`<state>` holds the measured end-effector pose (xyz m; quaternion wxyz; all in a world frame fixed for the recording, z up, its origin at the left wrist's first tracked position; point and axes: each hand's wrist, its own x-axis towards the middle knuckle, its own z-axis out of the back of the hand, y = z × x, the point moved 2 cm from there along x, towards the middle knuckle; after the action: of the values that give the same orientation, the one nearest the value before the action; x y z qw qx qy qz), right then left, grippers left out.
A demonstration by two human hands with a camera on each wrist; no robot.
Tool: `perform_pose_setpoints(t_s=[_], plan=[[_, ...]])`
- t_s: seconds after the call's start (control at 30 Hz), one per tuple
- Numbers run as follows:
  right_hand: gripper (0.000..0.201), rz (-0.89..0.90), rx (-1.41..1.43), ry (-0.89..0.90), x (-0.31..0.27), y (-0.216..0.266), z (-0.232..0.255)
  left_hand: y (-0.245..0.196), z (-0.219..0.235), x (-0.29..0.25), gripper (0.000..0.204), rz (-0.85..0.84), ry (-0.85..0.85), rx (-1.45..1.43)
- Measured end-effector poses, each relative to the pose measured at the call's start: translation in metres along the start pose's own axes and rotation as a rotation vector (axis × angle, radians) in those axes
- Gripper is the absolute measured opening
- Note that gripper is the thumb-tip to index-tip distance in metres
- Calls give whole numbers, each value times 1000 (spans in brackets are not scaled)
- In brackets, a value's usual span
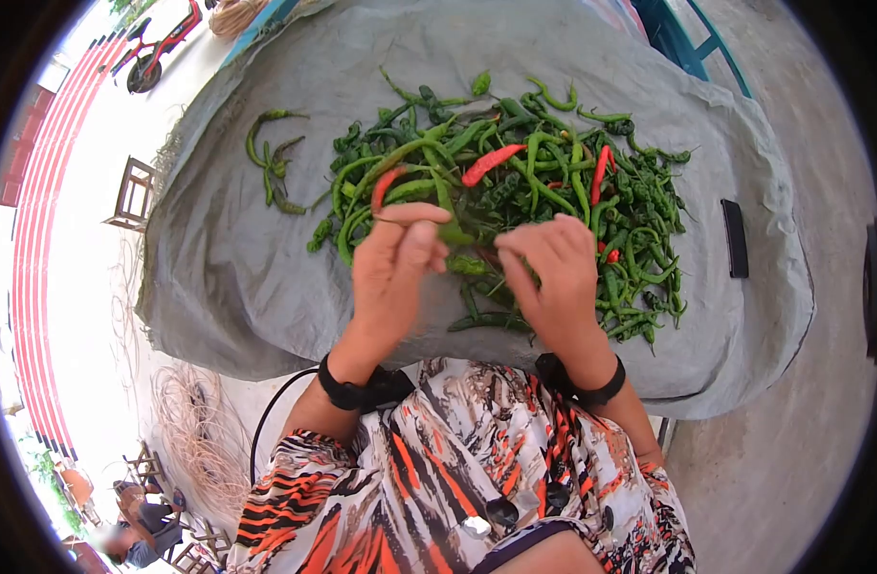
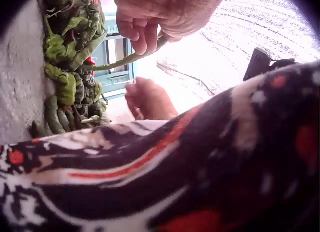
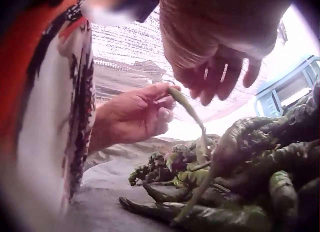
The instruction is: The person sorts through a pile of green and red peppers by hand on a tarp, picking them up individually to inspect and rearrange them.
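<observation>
My left hand (image 1: 390,268) pinches one end of a long green chili pepper (image 3: 187,104) between thumb and fingers, above the near edge of a chili pile (image 1: 639,210). The pepper's other end points down toward the pile in the right wrist view. My right hand (image 1: 558,277) hovers just to the right, fingers loosely bent, thumb apart from them, nothing visible between them. Most of the pile is green and wrinkled, with a few red chilies, one (image 1: 494,165) near its middle. Close beyond my left fingers lies another red chili (image 1: 386,188).
A grey cloth (image 1: 247,258) lies under the pile. Several chilies (image 1: 274,167) sit apart at its left. A black phone-like object (image 1: 735,239) rests at the right. Beyond the cloth are a small stool (image 1: 132,194), a red scooter (image 1: 161,48) and seated people at lower left.
</observation>
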<state>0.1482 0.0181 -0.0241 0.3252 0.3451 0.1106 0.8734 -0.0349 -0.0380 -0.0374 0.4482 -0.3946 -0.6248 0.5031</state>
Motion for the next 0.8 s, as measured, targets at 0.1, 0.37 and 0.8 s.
perform_pose_setpoints(t_s=[0.1,0.37,0.8], plan=[[25,-135,-202,49,-4,-14,-16,-4,14,4,28,-6,-128,-15],[30,-106,-190,132,1,-12,-28,6,35,13,32,-12,-487,-112],[22,-636,1131,-222,-5,-13,-11,15,-16,5,30,6,334,329]])
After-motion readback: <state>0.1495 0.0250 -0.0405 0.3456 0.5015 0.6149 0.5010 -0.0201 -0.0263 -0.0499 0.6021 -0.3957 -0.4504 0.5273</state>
